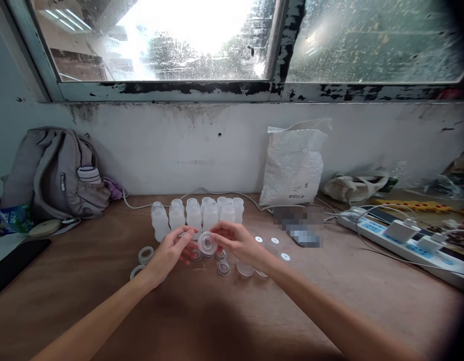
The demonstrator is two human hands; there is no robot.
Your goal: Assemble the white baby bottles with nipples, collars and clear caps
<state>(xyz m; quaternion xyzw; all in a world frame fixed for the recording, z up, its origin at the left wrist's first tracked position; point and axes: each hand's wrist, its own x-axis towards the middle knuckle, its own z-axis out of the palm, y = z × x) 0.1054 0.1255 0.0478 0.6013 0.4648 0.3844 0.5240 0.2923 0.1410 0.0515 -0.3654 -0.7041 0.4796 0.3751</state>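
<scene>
My right hand (234, 241) pinches a clear bottle nipple (207, 243) by its rim, with the round face toward me. My left hand (176, 249) is just left of it, fingers apart and partly curled; it seems to hold nothing. Below the hands, more clear nipples (223, 268) lie on the table, some hidden behind the fingers. Behind them stand several frosted white bottles (193, 216) in a cluster. Left of my left hand lie clear collar rings (145, 255), partly covered by my wrist. Clear round covers (245, 269) lie under my right forearm.
Small white discs (285, 257) lie right of my right wrist. Farther back are a blurred-out phone-like item (305, 235) and a white plastic bag (294, 163). A power strip (408, 245) with cables fills the right side. A backpack (57, 170) and a black mat (17, 265) are left.
</scene>
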